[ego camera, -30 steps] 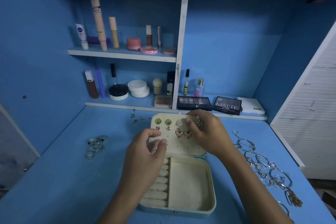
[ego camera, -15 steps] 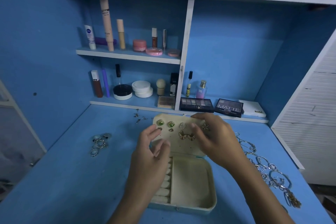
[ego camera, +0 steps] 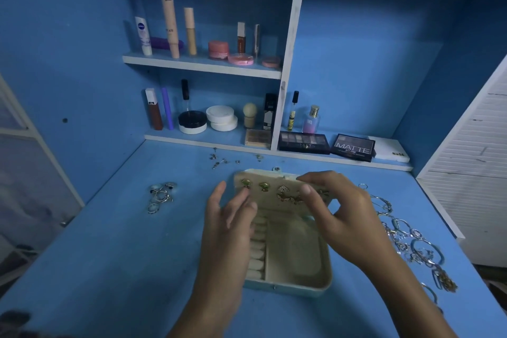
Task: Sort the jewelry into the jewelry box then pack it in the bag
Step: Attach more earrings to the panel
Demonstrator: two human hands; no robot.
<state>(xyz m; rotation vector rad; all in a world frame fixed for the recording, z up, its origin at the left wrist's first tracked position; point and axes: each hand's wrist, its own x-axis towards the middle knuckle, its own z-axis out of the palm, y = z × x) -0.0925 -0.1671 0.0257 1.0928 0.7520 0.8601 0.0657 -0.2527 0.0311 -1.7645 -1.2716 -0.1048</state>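
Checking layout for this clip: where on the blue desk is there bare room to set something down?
Bare desk shows left of the jewelry box, below the rings, and between the loose earrings and rings. Crowded: the right strip holds bracelets and chains; the left hand and right hand hover over the box.

Jewelry box [ego camera: 299,281] lining matt cream, velvety; bracelets [ego camera: 411,239] shiny metal; desk [ego camera: 109,255] matt blue

A home dressing corner: a blue-painted vanity desk [ego camera: 109,241] with built-in white-edged shelves [ego camera: 201,66] rising behind it. Above the desk, the shelves hold cosmetic tubes [ego camera: 168,11], pink jars [ego camera: 218,49] and a perfume bottle [ego camera: 312,119]; eyeshadow palettes [ego camera: 352,147] lie along the desk's back edge.
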